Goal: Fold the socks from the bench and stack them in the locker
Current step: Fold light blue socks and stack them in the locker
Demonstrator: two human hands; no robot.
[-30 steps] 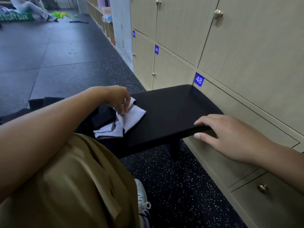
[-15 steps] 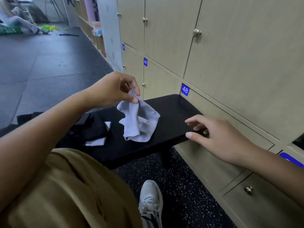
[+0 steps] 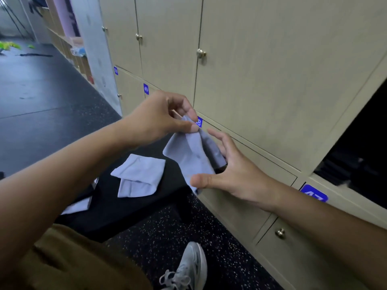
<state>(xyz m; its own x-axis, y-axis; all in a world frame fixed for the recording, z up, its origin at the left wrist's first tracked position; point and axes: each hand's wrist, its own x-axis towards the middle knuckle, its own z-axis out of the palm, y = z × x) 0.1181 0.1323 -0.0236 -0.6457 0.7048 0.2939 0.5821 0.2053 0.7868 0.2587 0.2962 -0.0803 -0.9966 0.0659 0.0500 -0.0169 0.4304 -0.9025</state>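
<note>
Now left hand (image 3: 155,120) fingers pinch sock (image 3: 188,155) top; right hand (image 3: 228,170) fingers spread wide, touching its underside.

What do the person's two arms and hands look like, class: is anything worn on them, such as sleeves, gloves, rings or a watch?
Both forearms are bare right to the frame edges, with no sleeve in view. The left hand and the right hand wear no gloves, and no ring, watch or band shows on the fingers or wrists. The nails that show look short and unpainted.
</note>
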